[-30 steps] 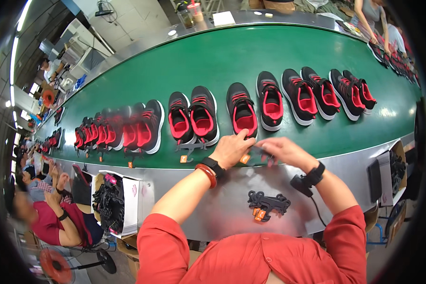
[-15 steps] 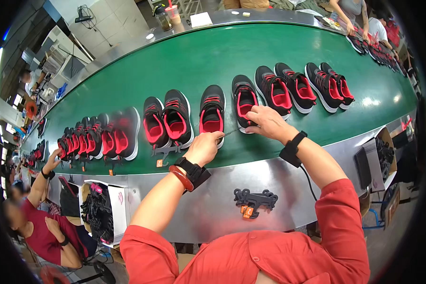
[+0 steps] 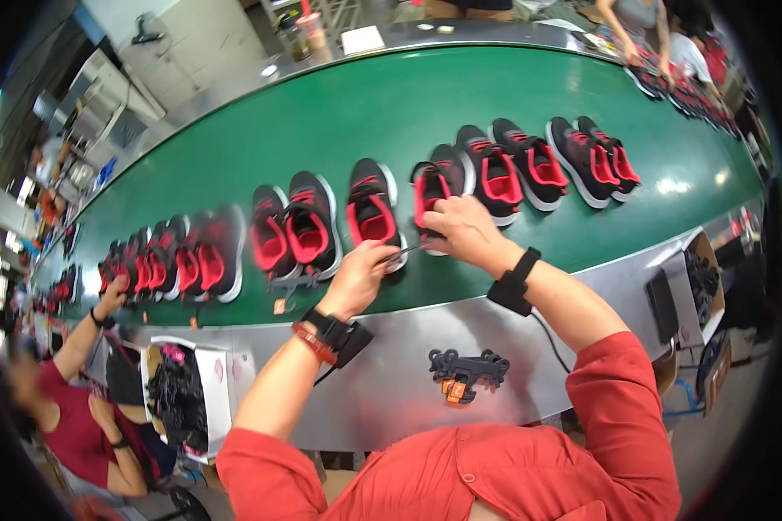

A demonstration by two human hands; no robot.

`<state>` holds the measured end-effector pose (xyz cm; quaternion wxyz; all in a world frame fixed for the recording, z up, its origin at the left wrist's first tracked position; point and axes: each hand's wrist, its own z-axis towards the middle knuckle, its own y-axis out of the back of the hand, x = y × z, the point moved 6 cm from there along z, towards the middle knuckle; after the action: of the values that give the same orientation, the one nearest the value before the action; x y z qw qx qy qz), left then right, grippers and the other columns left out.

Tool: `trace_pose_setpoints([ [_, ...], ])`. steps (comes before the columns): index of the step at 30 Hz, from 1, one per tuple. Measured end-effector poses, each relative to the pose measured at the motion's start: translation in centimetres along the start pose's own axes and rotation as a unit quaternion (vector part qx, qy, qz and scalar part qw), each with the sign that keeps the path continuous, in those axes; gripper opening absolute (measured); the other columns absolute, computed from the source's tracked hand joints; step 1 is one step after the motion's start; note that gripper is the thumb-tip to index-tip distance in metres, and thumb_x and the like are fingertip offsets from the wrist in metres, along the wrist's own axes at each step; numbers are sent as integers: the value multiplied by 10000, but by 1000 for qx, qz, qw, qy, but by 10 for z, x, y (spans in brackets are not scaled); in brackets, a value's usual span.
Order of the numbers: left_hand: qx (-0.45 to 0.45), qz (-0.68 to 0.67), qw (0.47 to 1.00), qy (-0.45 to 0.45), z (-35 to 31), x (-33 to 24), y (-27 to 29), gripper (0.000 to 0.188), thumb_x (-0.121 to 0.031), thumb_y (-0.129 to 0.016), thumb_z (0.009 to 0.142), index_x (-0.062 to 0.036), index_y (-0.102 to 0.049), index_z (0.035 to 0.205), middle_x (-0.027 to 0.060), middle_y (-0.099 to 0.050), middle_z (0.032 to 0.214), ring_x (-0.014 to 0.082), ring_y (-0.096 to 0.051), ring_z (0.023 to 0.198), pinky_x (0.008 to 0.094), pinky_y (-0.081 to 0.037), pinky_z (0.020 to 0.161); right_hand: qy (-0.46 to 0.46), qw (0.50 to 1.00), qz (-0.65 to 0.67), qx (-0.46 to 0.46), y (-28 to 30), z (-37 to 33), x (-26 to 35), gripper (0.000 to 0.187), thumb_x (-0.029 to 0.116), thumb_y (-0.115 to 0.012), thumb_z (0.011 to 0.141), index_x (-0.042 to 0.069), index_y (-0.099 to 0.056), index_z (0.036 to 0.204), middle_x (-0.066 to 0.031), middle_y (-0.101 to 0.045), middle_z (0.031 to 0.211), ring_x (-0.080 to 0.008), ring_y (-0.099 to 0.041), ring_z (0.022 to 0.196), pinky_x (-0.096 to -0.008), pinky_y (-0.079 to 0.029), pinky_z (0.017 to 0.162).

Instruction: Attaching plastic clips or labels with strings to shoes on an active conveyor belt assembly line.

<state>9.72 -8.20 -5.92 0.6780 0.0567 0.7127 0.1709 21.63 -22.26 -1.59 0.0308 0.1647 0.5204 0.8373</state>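
Note:
A thin dark shoe hanger [image 3: 408, 250] spans the gap between my hands, just in front of two black sneakers with bright pink-red lining. My left hand [image 3: 361, 276] pinches it beside the heel of the left sneaker [image 3: 372, 204]. The fingers of my right hand [image 3: 467, 230] are closed around the heel of the right sneaker [image 3: 429, 193], by the hanger's other end. How the hanger's ends meet the heels is hidden by my fingers. To the left, a pair of sneakers [image 3: 308, 227] has a hanger with an orange tag [image 3: 280, 306] at its heels.
More sneakers [image 3: 530, 165] stand right on the green belt [image 3: 408, 95]; a further row [image 3: 161, 256] stands left. Loose hangers [image 3: 469, 369] lie on the metal ledge [image 3: 374, 391]. Boxes of hangers [image 3: 178, 391] [image 3: 704, 282] flank me. A co-worker [image 3: 78, 417] reaches toward the left row.
The sneakers have shifted slightly left in view, and my hands have moved left with them. The right sneaker's toe now leans toward its right neighbour. The hanger remains between my hands.

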Motion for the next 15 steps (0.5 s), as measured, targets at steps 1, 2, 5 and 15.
trace_pose_setpoints([
  [1, 0, 242, 965, -98, -1, -16, 1, 352, 97, -519, 863, -33, -608, 1178, 163, -509, 1302, 320, -585, 1128, 366, -457, 980, -9, 997, 68, -36, 0, -3, -5, 298, 223, -764, 684, 106, -636, 927, -84, -580, 810, -308, -595, 810, -451, -458, 718],
  [2, 3, 217, 971, -104, 0, -11, -2, 352, 58, -545, 851, -46, -612, 1181, 192, -493, 1321, 363, -564, 1140, 376, -448, 987, -35, 994, 100, -30, -11, -8, -11, 302, 163, -742, 690, 89, -638, 964, -105, -592, 884, -334, -588, 890, -454, -472, 773],
  [5, 38, 291, 950, -105, -7, -7, -11, 448, 38, -563, 811, -105, -601, 1234, 233, -397, 1421, 429, -527, 1167, 401, -430, 1013, -65, 986, 152, 7, -30, -30, -8, 570, -7, -681, 685, 66, -553, 1236, -154, -512, 1294, -366, -566, 1096, -437, -477, 936],
  [15, -60, 357, 906, -218, 39, -93, -62, 386, 35, -533, 779, -55, -613, 1146, 146, -576, 1194, 358, -623, 973, 420, -523, 819, -76, 949, 162, 261, 22, -151, 77, 418, 318, -782, 715, 36, -606, 969, -108, -600, 939, -307, -584, 871, -406, -468, 768],
])
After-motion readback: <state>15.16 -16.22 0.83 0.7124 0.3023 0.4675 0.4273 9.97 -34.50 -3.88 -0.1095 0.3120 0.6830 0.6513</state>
